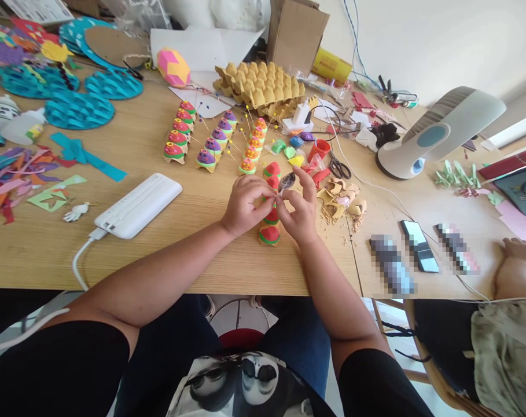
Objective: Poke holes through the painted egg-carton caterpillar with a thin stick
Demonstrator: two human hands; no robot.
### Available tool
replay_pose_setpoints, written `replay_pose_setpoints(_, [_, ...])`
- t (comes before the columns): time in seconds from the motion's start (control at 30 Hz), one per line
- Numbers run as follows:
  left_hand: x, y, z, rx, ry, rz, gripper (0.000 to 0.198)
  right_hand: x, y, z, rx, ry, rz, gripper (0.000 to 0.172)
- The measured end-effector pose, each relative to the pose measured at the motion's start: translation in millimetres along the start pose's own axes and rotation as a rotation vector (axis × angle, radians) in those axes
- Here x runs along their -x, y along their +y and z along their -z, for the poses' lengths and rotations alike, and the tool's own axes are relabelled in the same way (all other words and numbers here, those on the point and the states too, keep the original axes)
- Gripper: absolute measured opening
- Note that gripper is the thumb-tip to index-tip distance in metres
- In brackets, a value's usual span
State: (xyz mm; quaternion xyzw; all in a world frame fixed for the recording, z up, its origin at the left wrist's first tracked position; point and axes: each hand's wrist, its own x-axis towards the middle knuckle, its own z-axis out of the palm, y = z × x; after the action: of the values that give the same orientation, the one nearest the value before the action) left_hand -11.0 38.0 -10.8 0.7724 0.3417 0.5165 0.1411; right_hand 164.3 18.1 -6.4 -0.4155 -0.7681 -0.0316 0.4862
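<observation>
Fingertips meet where my left hand (250,201) and my right hand (301,209) pinch together; what lies between them is too small to make out. Directly below stands an egg-carton strip (270,234) with red and green caps, its middle partly hidden by my fingers. A small dark, shiny item (287,182) shows just beyond my right thumb and index finger. Farther back are three decorated strips: a pink-red one (175,139), a purple one (213,142) with pins around it, and an orange one (254,146).
Egg trays (263,84) lie at the back. To the right are carton scraps (341,200), scissors (339,167), a red cup (320,149) and a fan (436,136). A white power bank (139,205) lies left. Another person's hand (521,255) rests at far right.
</observation>
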Motion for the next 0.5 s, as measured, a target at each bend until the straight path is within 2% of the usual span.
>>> replay_pose_setpoints(0.17, [1.7,0.2,-1.8,0.032,0.036,-0.023,0.008,-2.4,-3.3,0.3,-0.043,-0.037,-0.018,0.006])
replay_pose_setpoints(0.33, [-0.1,1.4,0.0,-0.01,-0.021,0.004,0.017,-1.3,-1.7,0.9,-0.11,-0.084,-0.084,0.006])
replay_pose_setpoints(0.5, [-1.1,1.1,0.7,-0.037,-0.033,-0.014,0.025,-1.4,0.6,0.8,-0.071,-0.076,-0.011,0.008])
